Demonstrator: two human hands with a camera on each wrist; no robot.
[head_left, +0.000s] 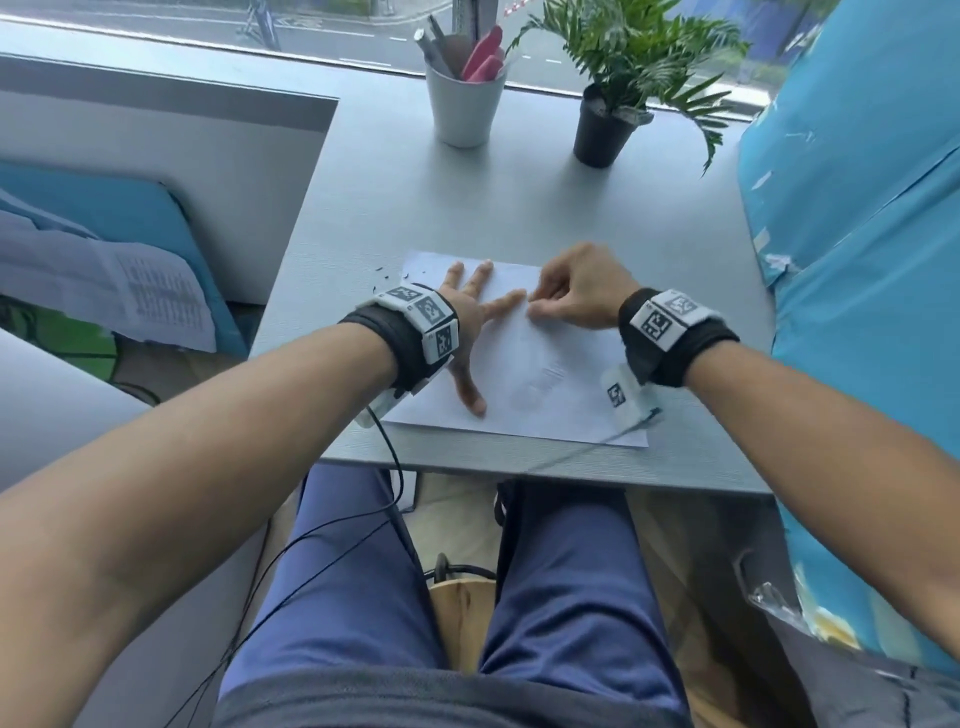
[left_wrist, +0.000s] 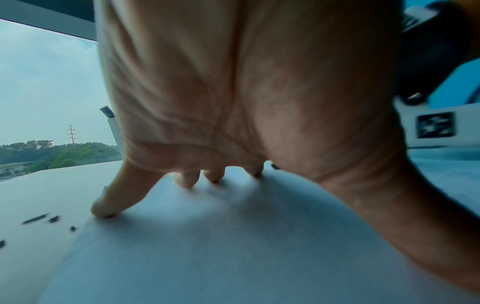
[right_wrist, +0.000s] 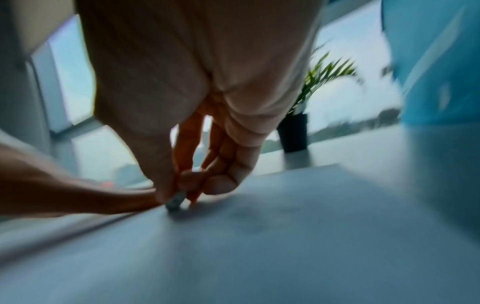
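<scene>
A white sheet of paper lies on the grey desk near its front edge. My left hand presses flat on the sheet's left part with fingers spread; the left wrist view shows its fingertips on the paper. My right hand is just right of the left index finger, fingers bunched. In the right wrist view it pinches a small grey object, maybe an eraser, against the paper. Faint grey marks show on the sheet.
Small dark crumbs lie by the sheet's far left corner. A white cup of pens and a potted plant stand at the back by the window. Blue fabric borders the right, a grey partition the left.
</scene>
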